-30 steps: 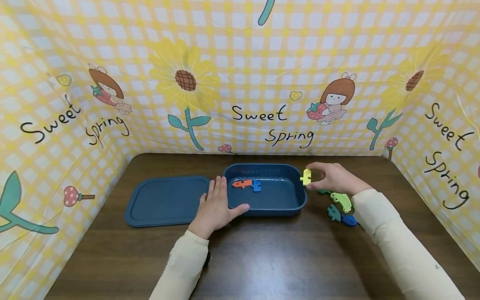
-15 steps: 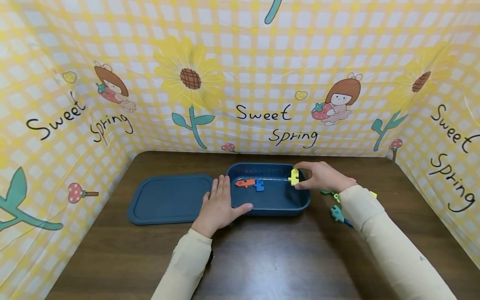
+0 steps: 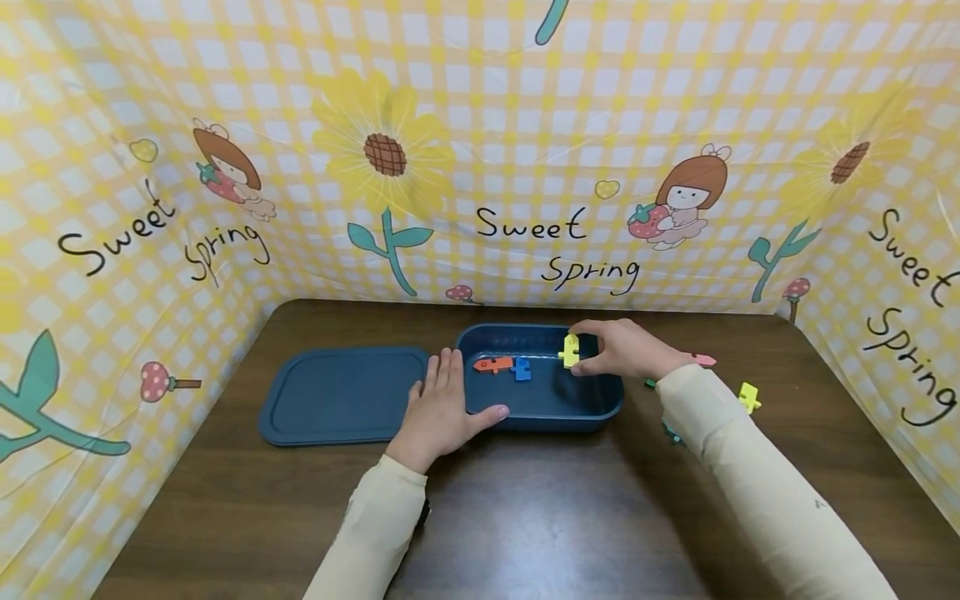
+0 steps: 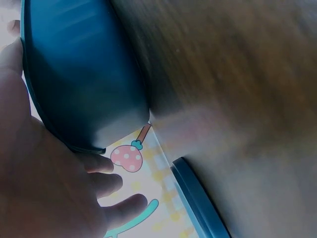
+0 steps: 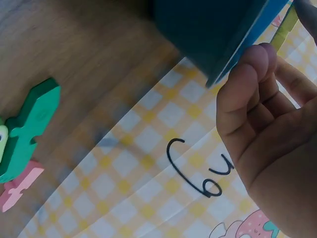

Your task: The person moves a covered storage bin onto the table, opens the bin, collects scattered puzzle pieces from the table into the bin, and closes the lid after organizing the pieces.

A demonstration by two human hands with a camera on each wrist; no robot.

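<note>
A dark blue rectangular box lies uncovered on the table. Its left end is touched by my left hand, whose fingers are straight and whose thumb lies along the front rim. Over the right half of the box, my right hand pinches a yellow puzzle piece between thumb and fingers. That yellow piece is partly visible at the top right of the right wrist view. Inside the box, an orange pointed piece lies beside a blue piece; whether they interlock I cannot tell.
A flat blue lid lies left of the box. To the right, partly hidden by the right sleeve, are another yellow piece, a pink piece and a teal piece. A green piece shows in the right wrist view.
My right hand has carried the yellow puzzle piece leftward from the box's right rim to over its inside. The left hand stays on the box's left end; the view has shifted slightly.
</note>
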